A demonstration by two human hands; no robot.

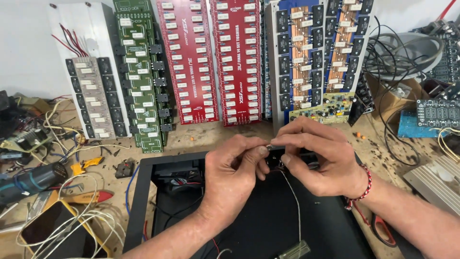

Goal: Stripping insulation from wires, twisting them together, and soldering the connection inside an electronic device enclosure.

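My left hand (235, 170) and my right hand (318, 156) meet above an open black metal case (143, 201). Both pinch a small silvery part (269, 145) between thumb and fingertips. A thin grey wire (293, 204) hangs from the part down to a clear plastic piece (293, 250) at the bottom edge. My right wrist wears a red and white beaded bracelet (366, 187). The fingers hide most of the small part.
Long circuit boards lean against the back wall: grey (93, 96), green (141, 76), red (189, 62), blue with copper (302, 57). A phone in a yellow case (52, 230), loose white wires and a yellow tool (86, 165) lie left. A finned heatsink (433, 180) sits right.
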